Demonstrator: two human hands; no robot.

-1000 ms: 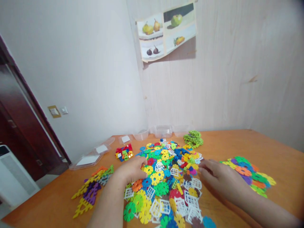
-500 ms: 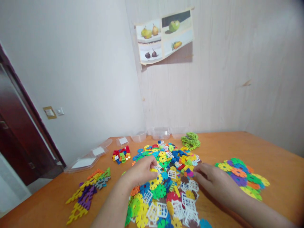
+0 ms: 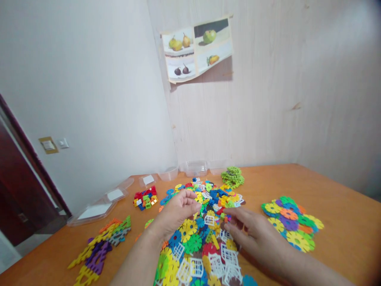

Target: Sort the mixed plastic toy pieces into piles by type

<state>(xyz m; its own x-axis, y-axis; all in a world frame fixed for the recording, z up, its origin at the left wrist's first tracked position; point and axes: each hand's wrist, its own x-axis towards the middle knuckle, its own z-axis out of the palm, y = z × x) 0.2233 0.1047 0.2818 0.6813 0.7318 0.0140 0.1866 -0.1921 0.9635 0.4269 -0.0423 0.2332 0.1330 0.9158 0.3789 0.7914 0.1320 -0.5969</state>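
My left hand hovers over the left side of a mixed heap of plastic building pieces, its fingers curled in toward the thumb; whatever they may hold is hidden. At the heap's right edge, the thumb and forefinger of my right hand close around a small magenta plastic block. Below the hands lie yellow flower-shaped discs, a green flower-shaped disc and white window-frame pieces.
Sorted groups surround the heap: flower discs at right, green pieces behind, small cubes and interlocking strips at left. Clear plastic tubs and lids line the wall side of the wooden table.
My right hand has moved left, bringing its fingertips over the heap's edge at the magenta block. My left hand has lifted a little off the yellow discs. The view has shifted slightly right.
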